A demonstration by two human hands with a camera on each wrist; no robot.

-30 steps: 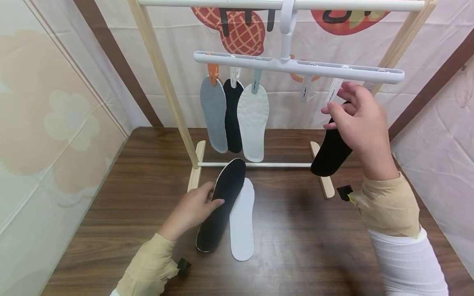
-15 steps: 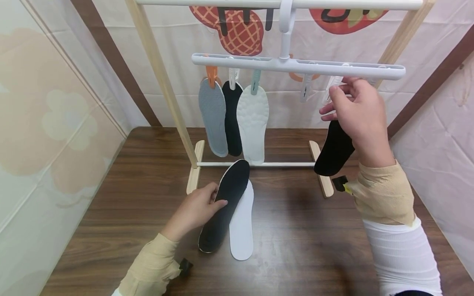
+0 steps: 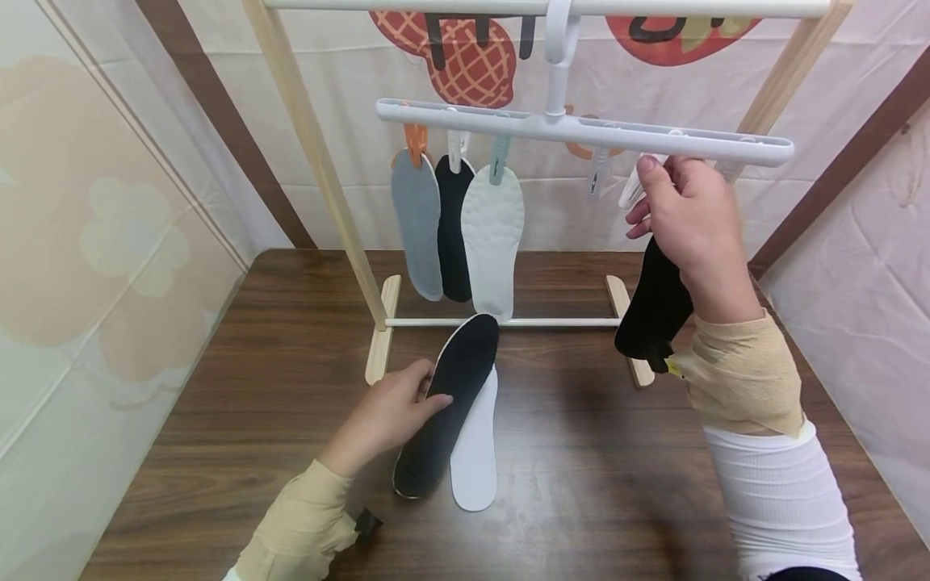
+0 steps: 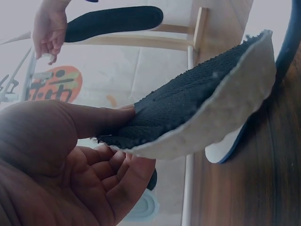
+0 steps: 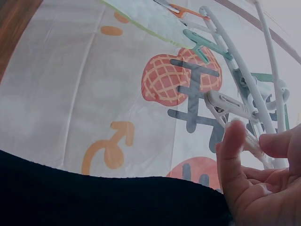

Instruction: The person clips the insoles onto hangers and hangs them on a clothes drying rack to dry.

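Note:
My left hand [image 3: 381,420] holds a black insole [image 3: 465,363] tilted over the table, thumb on its dark face; its pale, rough-edged underside [image 4: 235,99] shows in the left wrist view. Partly beneath it, a white insole [image 3: 475,464] lies on the wood. Up at the grey-white hanger [image 3: 697,145], my right hand [image 3: 693,214] pinches a white clothespin [image 3: 632,192], which leans left. Behind that hand hangs another black insole [image 3: 650,303], its top hidden. In the right wrist view, thumb and finger sit either side of the clothespin [image 5: 254,146].
On the hanger's left side, a grey insole [image 3: 417,234], a black one [image 3: 452,234] and a white one [image 3: 494,242] hang from clips. A bare grey clip [image 3: 598,171] hangs near the middle. The wooden rack [image 3: 312,145] stands on the table [image 3: 581,468].
My right hand has moved slightly left and closed its fingers on the white clothespin, tilting it. My left hand has shifted the black insole a little to the right.

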